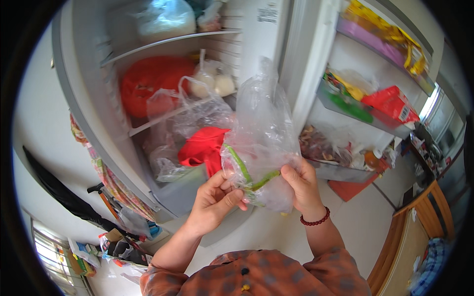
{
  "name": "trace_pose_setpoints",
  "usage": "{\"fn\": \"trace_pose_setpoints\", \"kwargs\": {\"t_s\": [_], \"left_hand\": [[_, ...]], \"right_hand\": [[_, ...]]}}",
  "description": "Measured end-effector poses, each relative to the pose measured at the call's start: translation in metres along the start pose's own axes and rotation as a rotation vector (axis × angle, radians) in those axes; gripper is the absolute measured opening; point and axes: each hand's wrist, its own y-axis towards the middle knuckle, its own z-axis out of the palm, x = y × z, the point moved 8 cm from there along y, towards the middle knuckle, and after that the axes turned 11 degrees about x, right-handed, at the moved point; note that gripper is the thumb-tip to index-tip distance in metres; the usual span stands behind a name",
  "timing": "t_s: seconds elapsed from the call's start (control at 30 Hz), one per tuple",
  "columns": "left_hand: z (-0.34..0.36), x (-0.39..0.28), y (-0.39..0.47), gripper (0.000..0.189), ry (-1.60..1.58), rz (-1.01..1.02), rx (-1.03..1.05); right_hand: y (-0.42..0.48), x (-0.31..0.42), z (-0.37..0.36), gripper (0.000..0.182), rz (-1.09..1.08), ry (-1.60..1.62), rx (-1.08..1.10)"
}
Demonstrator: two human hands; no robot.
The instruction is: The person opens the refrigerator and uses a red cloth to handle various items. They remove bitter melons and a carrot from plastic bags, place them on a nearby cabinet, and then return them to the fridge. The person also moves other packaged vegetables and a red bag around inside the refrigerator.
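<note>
Between my two hands hangs a clear plastic bag [264, 111], its empty upper part standing up towards the fridge. Long green chili peppers [264, 180] show through the film near its bottom. My left hand [219, 199] pinches the bag's lower left side, thumb on top. The right side of the bag is gripped by my right hand [301, 183], with a dark red bead bracelet [314, 218] at that wrist. Just beyond my left hand, a red plastic bag [203, 148] sits over the fridge's bottom drawer [181, 194], beside more clear bags [166, 162].
The refrigerator stands open. On its middle shelf [166, 117] are a large red bag [155, 81] and a bag of round white items [214, 81]. Packets fill the racks of the door [359, 59] at right. A wooden chair [418, 207] stands at the far right.
</note>
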Motion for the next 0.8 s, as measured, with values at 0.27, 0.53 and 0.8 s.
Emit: {"fn": "trace_pose_setpoints", "kwargs": {"t_s": [0.27, 0.53, 0.8], "left_hand": [[0.097, 0.12, 0.016, 0.02, -0.107, -0.208, 0.163], [0.215, 0.27, 0.044, 0.021, -0.067, -0.436, 0.233], [0.307, 0.372, 0.082, 0.027, 0.012, -0.738, 0.507]], "right_hand": [[-0.119, 0.028, -0.09, 0.04, 0.165, -0.14, 0.027], [-0.255, 0.047, -0.196, 0.047, 0.423, -0.281, 0.158], [-0.373, 0.052, -0.3, 0.036, 0.47, -0.148, -0.349]]}}
